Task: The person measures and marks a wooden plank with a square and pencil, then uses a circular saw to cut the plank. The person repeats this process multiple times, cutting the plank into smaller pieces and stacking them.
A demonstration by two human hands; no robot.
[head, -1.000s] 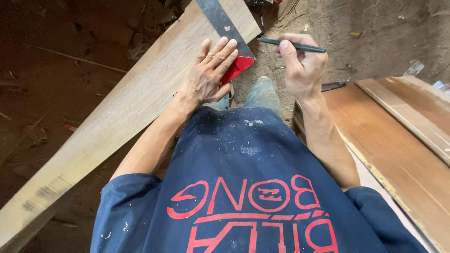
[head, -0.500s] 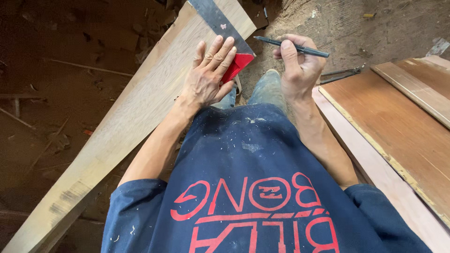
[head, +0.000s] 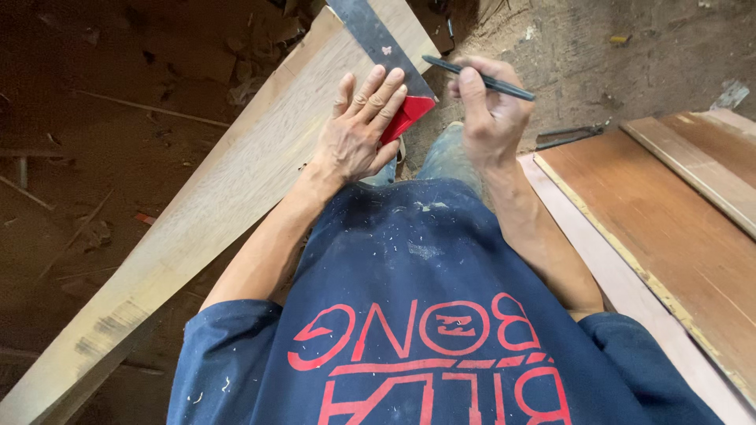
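— What sort of place is this?
— A rough woodworking shop: a long pale plank (head: 197, 228), reddish boards (head: 661, 228) stacked alongside, a metal square (head: 378, 39), and a dirt floor (head: 102, 142) strewn with scraps.

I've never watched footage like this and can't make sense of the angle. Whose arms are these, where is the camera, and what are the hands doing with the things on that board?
The camera sits on a person's head and looks straight down, so you see their own chest in a dark blue shirt and both bare arms reaching forward. The left hand lies flat, pressing a try square, a grey metal blade with a red handle, onto a long pale wooden plank that runs diagonally across the view. The right hand pinches a dark pencil just beside the square's blade. To the right lie reddish-brown boards, with a dark metal tool on the dirt floor.
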